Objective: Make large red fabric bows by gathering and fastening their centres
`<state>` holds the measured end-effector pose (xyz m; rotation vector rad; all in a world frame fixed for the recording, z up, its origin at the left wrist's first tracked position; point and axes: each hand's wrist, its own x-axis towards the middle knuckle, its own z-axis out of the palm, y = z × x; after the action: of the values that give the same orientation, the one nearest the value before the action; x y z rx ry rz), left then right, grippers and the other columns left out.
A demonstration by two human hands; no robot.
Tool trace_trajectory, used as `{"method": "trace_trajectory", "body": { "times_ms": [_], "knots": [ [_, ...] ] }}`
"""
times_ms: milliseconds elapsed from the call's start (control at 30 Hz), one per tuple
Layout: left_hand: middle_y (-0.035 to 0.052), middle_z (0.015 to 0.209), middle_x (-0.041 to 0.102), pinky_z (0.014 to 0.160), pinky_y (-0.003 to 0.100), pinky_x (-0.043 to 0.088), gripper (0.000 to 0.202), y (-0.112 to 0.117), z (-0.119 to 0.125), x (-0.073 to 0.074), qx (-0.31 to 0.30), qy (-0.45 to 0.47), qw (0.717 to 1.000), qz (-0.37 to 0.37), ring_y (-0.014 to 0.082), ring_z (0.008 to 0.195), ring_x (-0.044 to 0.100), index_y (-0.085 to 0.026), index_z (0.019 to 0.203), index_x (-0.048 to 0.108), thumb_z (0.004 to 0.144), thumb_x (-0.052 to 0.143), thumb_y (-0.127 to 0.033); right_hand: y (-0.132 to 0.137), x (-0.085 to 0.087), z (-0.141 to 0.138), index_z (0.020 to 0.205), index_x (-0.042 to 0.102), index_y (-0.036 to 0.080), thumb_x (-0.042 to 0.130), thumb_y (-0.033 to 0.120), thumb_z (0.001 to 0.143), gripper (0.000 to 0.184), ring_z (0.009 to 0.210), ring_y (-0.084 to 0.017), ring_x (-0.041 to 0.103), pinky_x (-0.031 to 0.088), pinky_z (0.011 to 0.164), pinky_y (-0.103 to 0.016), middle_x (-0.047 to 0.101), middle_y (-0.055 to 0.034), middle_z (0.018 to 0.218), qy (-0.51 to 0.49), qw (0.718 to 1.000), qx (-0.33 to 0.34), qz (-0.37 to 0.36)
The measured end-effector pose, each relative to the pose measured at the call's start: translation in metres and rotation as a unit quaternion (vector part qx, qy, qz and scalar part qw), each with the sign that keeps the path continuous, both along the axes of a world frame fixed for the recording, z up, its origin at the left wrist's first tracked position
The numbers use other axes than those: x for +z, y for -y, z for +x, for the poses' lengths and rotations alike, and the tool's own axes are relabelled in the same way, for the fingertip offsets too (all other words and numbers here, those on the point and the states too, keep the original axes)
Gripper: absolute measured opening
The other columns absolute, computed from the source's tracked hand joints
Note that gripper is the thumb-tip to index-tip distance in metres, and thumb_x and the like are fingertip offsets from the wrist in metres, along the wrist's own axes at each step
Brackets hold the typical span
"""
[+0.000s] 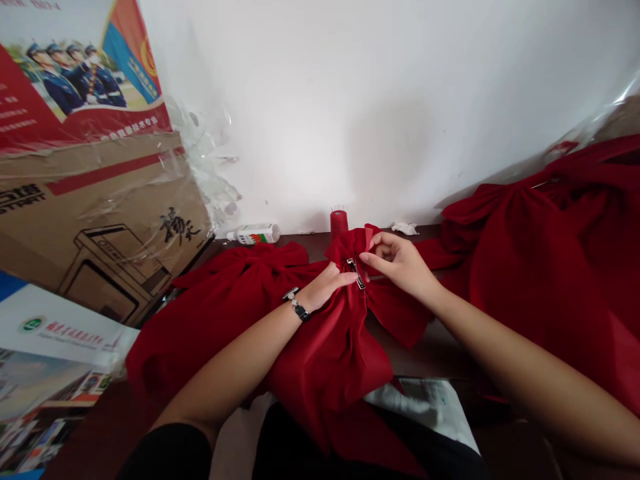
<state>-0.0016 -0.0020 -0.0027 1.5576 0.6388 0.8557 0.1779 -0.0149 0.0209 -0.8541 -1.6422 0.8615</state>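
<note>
In the head view, your hands sit over the middle of a red cloth bow, the piece you are working on, which spreads across a dark wooden table. A small metal buckle sits at the bow's gathered centre.

Your left hand, with a dark watch-style bracelet on its wrist, lies low with its fingers extended, touching the cloth just beside the buckle. You cannot tell from this view whether it is gripping anything.

Your right hand is curled into a narrow grip, its fingertips at a red fold just right of the buckle. Whether they pinch the fold is hard to tell.

Room is tight ahead of you: a red spool stands just behind the bow, against a white wall, with a small white bottle and a crumpled tissue on either side. To your right, a second red bow crowds in close. To your left, a cardboard box wrapped in clear plastic leans near the table's end.
</note>
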Motion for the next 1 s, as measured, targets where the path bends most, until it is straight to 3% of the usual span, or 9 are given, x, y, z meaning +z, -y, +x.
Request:
{"method": "trace_trajectory", "body": {
  "times_ms": [100, 333, 500, 733, 900, 1000],
  "knots": [
    [0.0068, 0.096, 0.067, 0.088, 0.035, 0.041, 0.041, 0.005, 0.004, 0.003, 0.011, -0.029, 0.999, 0.04, 0.0227, 0.094, 0.06, -0.014, 0.102, 0.059, 0.072, 0.067, -0.041, -0.001, -0.002, -0.001, 0.072, 0.053, 0.017, 0.063, 0.037, 0.076, 0.023, 0.045, -0.009, 0.045, 0.031, 0.045, -0.022, 0.048, 0.0053, 0.051, 0.001, 1.0, 0.029, 0.001],
    [0.0024, 0.074, 0.068, 0.08, 0.028, 0.043, 0.021, 0.009, 0.007, 0.004, 0.06, -0.094, 0.991, 0.076, 0.0178, 0.08, 0.06, -0.013, 0.075, 0.064, 0.077, 0.059, -0.033, -0.002, -0.002, 0.0, 0.075, 0.052, 0.018, 0.056, 0.029, 0.081, 0.013, 0.048, -0.011, 0.051, 0.041, 0.051, -0.024, 0.053, 0.004, 0.057, -0.012, 0.995, 0.095, 0.012],
    [-0.0007, 0.067, 0.066, 0.073, 0.025, 0.044, 0.019, 0.009, 0.008, 0.007, 0.061, -0.13, 0.984, 0.107, 0.0146, 0.07, 0.059, -0.014, 0.066, 0.063, 0.077, 0.057, -0.029, -0.004, -0.001, 0.004, 0.081, 0.049, 0.019, 0.051, 0.03, 0.085, 0.012, 0.054, -0.012, 0.055, 0.044, 0.053, -0.025, 0.056, 0.0016, 0.068, 0.003, 0.99, 0.143, 0.017],
    [0.0024, 0.076, 0.068, 0.075, 0.027, 0.046, 0.016, 0.011, 0.006, 0.01, 0.04, -0.151, 0.978, 0.135, 0.0158, 0.075, 0.061, -0.013, 0.074, 0.064, 0.077, 0.058, -0.027, -0.006, -0.002, 0.007, 0.08, 0.048, 0.019, 0.048, 0.028, 0.087, 0.012, 0.058, -0.011, 0.049, 0.041, 0.055, -0.023, 0.051, 0.0012, 0.07, 0.054, 0.989, 0.125, 0.064],
    [0.0063, 0.085, 0.068, 0.079, 0.03, 0.048, 0.031, 0.013, 0.007, 0.009, 0.002, -0.151, 0.98, 0.13, 0.018, 0.081, 0.062, -0.012, 0.083, 0.063, 0.064, 0.074, -0.035, -0.008, -0.003, 0.007, 0.08, 0.048, 0.018, 0.046, 0.026, 0.088, 0.011, 0.056, -0.01, 0.045, 0.037, 0.053, -0.022, 0.049, 0.0023, 0.066, 0.057, 0.99, 0.112, 0.057],
    [0.0059, 0.085, 0.068, 0.081, 0.031, 0.047, 0.03, 0.013, 0.008, 0.008, 0.01, -0.145, 0.981, 0.127, 0.0188, 0.082, 0.062, -0.012, 0.082, 0.064, 0.068, 0.071, -0.038, -0.01, -0.005, 0.007, 0.08, 0.049, 0.018, 0.047, 0.027, 0.086, 0.011, 0.056, -0.01, 0.046, 0.037, 0.054, -0.023, 0.05, 0.0022, 0.067, 0.055, 0.99, 0.113, 0.055]
  ]
}}
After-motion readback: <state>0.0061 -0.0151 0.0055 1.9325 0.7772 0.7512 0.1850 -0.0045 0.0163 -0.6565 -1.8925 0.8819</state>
